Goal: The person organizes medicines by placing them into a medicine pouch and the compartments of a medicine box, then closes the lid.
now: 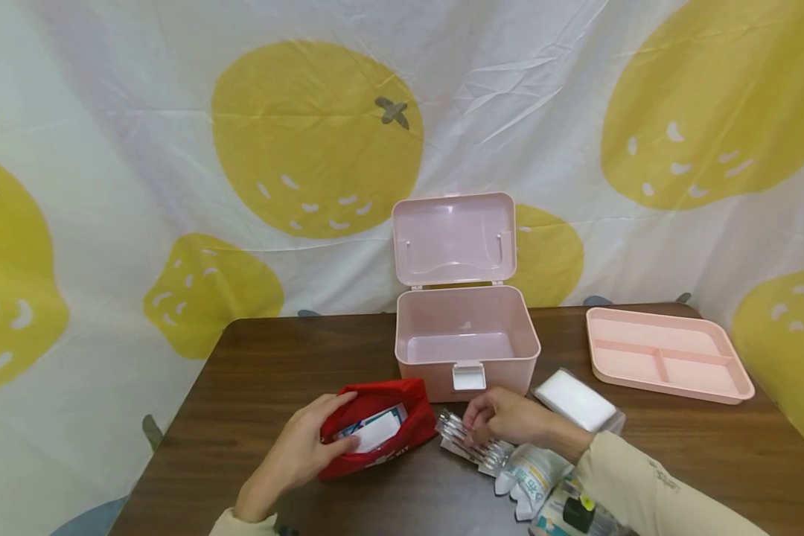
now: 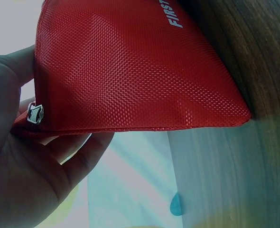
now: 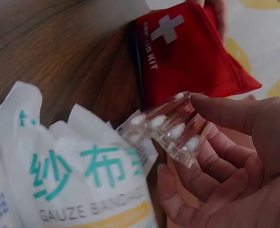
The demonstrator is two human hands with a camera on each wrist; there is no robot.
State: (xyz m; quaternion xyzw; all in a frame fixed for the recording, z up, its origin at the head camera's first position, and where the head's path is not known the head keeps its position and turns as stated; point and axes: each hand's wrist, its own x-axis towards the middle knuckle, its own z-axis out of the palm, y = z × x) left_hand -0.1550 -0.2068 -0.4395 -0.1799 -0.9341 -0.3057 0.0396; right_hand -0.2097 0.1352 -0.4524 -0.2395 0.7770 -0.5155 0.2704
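Note:
A red first aid pouch [image 1: 412, 428] stands unzipped on the table, with white and blue packets [image 1: 377, 430] inside. My left hand [image 1: 299, 447] grips its left end, thumb at the opening; the left wrist view shows the zipper pull beside that hand on the red fabric [image 2: 116, 71]. Just right of the pouch, my right hand [image 1: 509, 417] pinches a clear pack of white-tipped swabs [image 1: 469, 439]. In the right wrist view the thumb and fingers [image 3: 225, 156] hold the pack's edge [image 3: 178, 130], beside a gauze bandage packet [image 3: 92, 180].
Behind the hands an open pink box [image 1: 467, 327] stands with its lid raised. A pink divided tray [image 1: 670, 356] lies at the right. A white packet [image 1: 575, 400], the bandage packet [image 1: 532, 476] and another clear package [image 1: 576, 514] lie around my right forearm.

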